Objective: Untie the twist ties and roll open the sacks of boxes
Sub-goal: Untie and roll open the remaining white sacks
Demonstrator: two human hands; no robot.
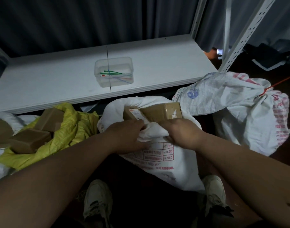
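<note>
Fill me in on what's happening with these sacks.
A person is working on the middle sack: the left hand and right hand both grip its rolled-down white rim, with a cardboard box showing inside. The yellow sack to the left already lies open with boxes showing. The sack on the right is still tied shut with a red tie. A clear tub on the shelf holds loose ties.

White woven sack point(165, 155) w/ red print, centre, mouth rolled open on brown boxes point(159, 111); yellow sack point(71, 127) open at left; third white sack point(239, 102) (red tie point(267, 91)) tied shut at right.
</note>
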